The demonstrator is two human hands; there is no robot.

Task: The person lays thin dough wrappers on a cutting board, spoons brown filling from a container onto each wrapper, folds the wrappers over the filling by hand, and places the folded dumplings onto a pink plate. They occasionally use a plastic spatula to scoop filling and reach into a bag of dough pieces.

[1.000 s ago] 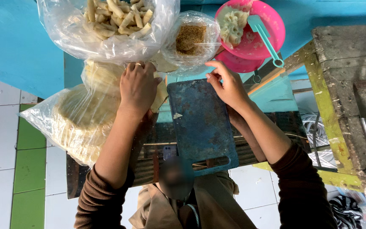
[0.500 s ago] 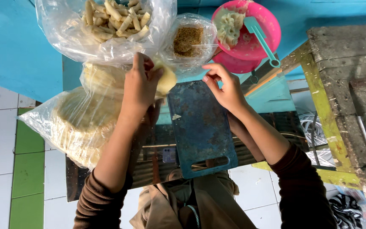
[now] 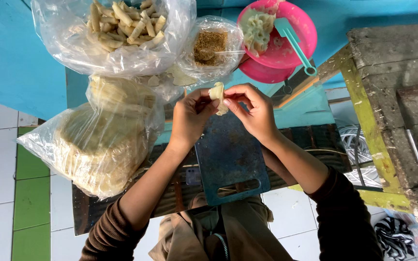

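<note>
Pale, soft dough wrapper pinched between left hand and right hand.

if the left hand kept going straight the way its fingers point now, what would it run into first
Probably the small clear bag of brown crumbs. The left hand points up the picture from the pale dough piece it pinches, and that bag lies just beyond, though depth is unclear.
</note>
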